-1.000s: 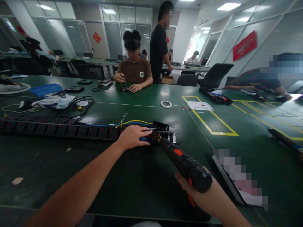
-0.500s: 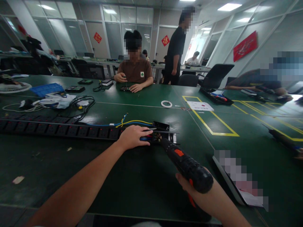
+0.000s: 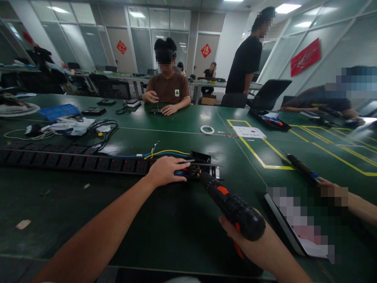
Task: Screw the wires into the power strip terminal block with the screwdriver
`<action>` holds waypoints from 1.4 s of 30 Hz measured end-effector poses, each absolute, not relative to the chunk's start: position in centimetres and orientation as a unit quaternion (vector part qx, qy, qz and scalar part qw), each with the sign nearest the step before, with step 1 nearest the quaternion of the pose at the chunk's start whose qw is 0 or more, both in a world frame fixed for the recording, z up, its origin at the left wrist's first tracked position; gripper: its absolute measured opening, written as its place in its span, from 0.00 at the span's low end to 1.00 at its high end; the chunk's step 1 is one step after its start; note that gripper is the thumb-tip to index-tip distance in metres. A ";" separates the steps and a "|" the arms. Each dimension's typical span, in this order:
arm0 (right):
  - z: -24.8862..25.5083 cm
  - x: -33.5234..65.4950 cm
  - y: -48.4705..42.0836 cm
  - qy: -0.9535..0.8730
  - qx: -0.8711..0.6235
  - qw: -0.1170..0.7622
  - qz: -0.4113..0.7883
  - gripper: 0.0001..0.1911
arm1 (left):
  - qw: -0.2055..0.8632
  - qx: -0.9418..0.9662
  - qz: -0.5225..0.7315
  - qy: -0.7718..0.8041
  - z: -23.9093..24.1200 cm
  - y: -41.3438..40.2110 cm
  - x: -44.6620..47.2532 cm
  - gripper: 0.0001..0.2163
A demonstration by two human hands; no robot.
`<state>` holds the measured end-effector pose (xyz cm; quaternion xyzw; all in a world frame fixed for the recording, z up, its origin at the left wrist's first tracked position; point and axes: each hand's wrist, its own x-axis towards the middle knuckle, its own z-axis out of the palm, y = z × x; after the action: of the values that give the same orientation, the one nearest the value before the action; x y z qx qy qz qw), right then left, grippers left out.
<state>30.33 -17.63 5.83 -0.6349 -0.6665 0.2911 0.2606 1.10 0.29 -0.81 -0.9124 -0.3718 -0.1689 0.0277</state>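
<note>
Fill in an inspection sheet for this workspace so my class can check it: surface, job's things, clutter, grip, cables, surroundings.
Surface: green tabletop, marked with yellow lines.
Job's things: black power strip, right end open on brass-coloured terminals; power drill, nose at that opening, contact unclear.
Clutter: white ring, blue plastic tray, crumpled white material.
Grip: left hand rests on the power strip, pinch unclear; right hand closed around the power drill.
Cables: blue wire and yellow wire behind the power strip; coiled black cable farther left.
Surroundings: co-worker seated opposite; another person's hand at right holds a slim dark tool.
</note>
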 end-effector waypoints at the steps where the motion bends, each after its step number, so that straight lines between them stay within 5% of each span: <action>1: 5.8 30.4 -17.6 -0.666 -0.636 0.260 0.291 0.12 | 0.029 -0.913 -0.169 -0.370 -0.8 0.3 1.1 0.29; 42: 5.3 30.8 -17.6 -0.678 -0.632 0.234 0.293 0.15 | 0.063 -0.916 -0.180 -0.354 -1.2 0.5 1.0 0.29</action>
<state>30.78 -17.58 5.30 -0.6321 -0.6778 0.2933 0.2343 0.99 0.49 -1.17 -0.9156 -0.3543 -0.1795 0.0626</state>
